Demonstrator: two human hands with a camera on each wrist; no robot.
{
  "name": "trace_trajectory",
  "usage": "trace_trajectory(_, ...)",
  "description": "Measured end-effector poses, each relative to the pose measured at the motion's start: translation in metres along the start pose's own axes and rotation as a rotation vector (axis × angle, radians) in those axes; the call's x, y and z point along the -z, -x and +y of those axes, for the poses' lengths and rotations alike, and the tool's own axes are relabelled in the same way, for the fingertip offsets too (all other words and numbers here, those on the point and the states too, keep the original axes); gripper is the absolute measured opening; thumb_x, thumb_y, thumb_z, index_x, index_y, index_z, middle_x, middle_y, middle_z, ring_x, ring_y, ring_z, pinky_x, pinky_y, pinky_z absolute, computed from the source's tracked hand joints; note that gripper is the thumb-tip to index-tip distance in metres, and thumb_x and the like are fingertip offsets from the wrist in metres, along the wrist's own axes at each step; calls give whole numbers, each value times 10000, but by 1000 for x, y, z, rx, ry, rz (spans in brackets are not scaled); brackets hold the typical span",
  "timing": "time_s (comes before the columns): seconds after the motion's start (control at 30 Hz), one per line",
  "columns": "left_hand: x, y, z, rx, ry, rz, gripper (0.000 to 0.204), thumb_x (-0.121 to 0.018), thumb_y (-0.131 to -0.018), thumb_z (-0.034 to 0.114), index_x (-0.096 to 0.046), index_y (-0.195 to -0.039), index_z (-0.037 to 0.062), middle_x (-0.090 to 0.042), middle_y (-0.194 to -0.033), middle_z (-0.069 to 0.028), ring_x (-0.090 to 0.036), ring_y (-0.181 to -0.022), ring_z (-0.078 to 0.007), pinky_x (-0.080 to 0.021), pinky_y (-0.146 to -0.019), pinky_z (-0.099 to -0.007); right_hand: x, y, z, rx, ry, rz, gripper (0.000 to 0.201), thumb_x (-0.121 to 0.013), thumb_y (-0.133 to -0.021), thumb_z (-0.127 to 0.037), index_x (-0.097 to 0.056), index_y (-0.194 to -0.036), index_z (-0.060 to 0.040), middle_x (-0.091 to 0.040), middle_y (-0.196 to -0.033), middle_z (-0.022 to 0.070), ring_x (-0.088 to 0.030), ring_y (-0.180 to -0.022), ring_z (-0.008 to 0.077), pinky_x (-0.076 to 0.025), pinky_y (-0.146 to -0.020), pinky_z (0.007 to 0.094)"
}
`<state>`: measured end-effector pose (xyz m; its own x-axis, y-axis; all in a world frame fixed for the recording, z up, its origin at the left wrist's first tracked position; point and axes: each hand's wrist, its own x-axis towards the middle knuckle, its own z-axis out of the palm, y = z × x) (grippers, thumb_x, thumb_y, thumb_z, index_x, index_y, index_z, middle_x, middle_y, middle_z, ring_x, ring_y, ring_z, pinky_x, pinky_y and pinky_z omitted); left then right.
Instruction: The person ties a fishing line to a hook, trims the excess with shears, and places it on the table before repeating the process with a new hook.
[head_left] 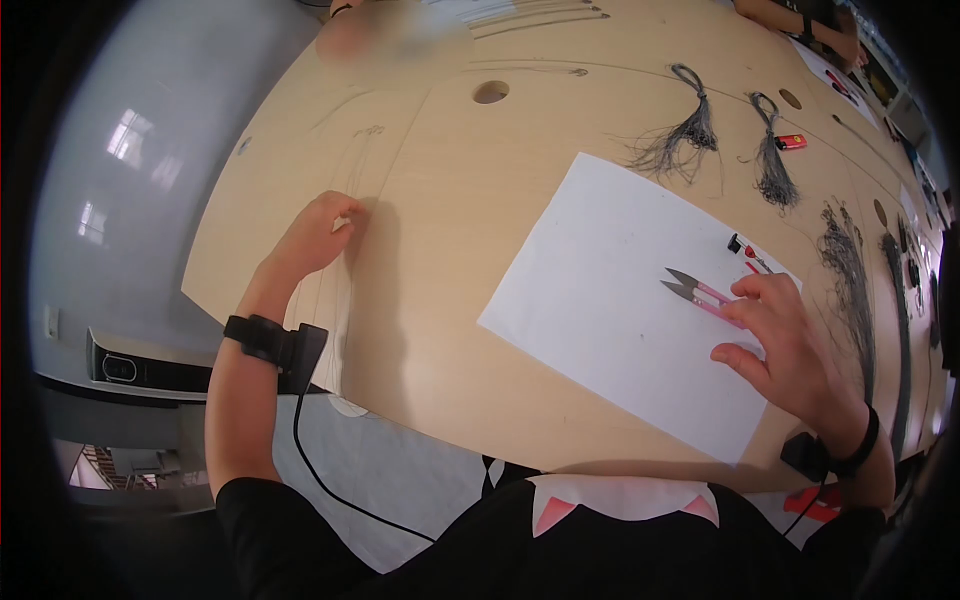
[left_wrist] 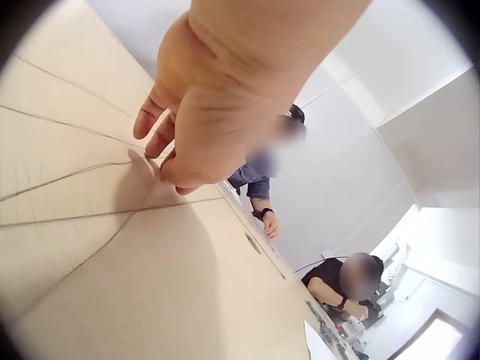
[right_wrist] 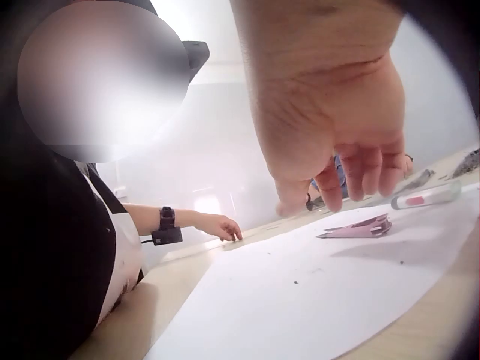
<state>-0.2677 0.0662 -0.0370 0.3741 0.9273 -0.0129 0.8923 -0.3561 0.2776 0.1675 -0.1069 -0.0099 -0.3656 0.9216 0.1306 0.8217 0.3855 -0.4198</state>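
Observation:
Thin dark strands (left_wrist: 67, 180) lie spread over the wooden table and meet at the fingertips of my left hand (head_left: 315, 235) (left_wrist: 217, 112), whose thumb and fingers pinch them near the table's left side. Over the white paper (head_left: 590, 290), my right hand (head_left: 785, 345) (right_wrist: 330, 127) hangs with thumb and fingers apart and holds nothing. Just beneath its fingers, pink-handled snips (head_left: 708, 297) (right_wrist: 358, 230) lie on the sheet, their dark blades pointing left in the head view. A clear tube with a black cap (head_left: 735, 243) lies beside the snips, partly hidden by the hand.
Two looped bundles of dark strands (head_left: 695, 125) (head_left: 772, 170) lie beyond the paper, with a red lighter (head_left: 790, 142) beside one. Longer bundles (head_left: 848, 270) lie at the right. A round hole (head_left: 491, 92) pierces the table. Other people sit across it.

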Motion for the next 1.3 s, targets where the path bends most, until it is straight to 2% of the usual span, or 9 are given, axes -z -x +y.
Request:
trace_trajectory(0.17, 16, 17, 10, -208, -134, 46, 245, -544, -681, 58, -525, -918, -1, -516, -929, -137, -486, -889, -275, -381, -795, -325, 5, 15, 1, -7, 16, 44, 282, -656, -622, -116, -522, -835, 12, -459, -923, 141, -433, -878, 291, -369, -762, 334)
trace_trajectory(0.33, 36, 57, 88, 64, 165, -77, 264, -539, -687, 9, -517, -950, 5, -547, -867, -85, -516, -718, -147, -432, -581, -228, 0, 41, 21, 98, -19, 9, 91, -496, -721, -64, -509, -788, -5, -490, -839, 125, -466, -798, 275, -385, -700, 330)
trace_trajectory(0.5, 32, 99, 180, -272, 207, 147, 100, -577, -628, -21, -547, -714, 21, -511, -585, -71, -464, -475, -136, -335, -450, -232, -7, 61, 9, 33, -67, -4, 104, -419, -767, -93, -479, -777, -10, -482, -789, 120, -491, -735, 258, -402, -639, 322)
trace_trajectory(0.67, 31, 93, 246, -771, 520, -74, 103, -690, -597, 134, -602, -596, 82, -519, -492, -15, -503, -450, -161, -356, -433, -253, 4, 58, 0, 7, -209, 70, 76, -460, -781, -72, -497, -806, -11, -491, -729, 105, -500, -637, 269, -405, -560, 326)
trace_trajectory(0.77, 26, 91, 266, -743, 851, -193, 149, -674, -650, 185, -605, -604, 61, -547, -520, -25, -536, -484, -174, -397, -475, -259, 23, 62, -16, -19, -370, 49, 111, -468, -792, -123, -496, -826, -21, -520, -705, 114, -513, -674, 266, -410, -576, 315)
trace_trajectory(0.83, 22, 84, 275, -873, 1176, -276, 189, -628, -714, 218, -610, -643, 44, -579, -579, -44, -568, -567, -192, -420, -507, -251, 56, 76, -30, 107, -561, -19, 171, -509, -785, -211, -492, -767, -42, -540, -770, 111, -525, -660, 274, -414, -562, 306)
trace_trajectory(0.9, 27, 78, 299, -1086, 1355, -181, 372, -398, -847, 358, -539, -705, 44, -617, -704, -107, -586, -660, -228, -435, -519, -270, 80, 93, -46, 394, -647, -34, 164, -512, -783, -208, -497, -764, -45, -543, -763, 107, -528, -656, 265, -415, -559, 299)
trace_trajectory(1.03, 40, 86, 314, -1199, 1334, -108, 315, -426, -820, 325, -540, -713, 51, -602, -698, -98, -567, -643, -223, -422, -509, -274, 105, 121, -65, 860, -691, 20, 151, -516, -779, -201, -507, -759, -51, -550, -748, 99, -535, -650, 245, -418, -552, 284)
trace_trajectory(1.3, 47, 98, 310, -1210, 1194, 33, 207, -482, -767, 259, -543, -729, 65, -571, -688, -82, -530, -608, -212, -397, -488, -283, 99, 121, -64, 879, -583, 148, 125, -524, -771, -188, -527, -748, -64, -564, -719, 83, -549, -638, 206, -424, -539, 254)
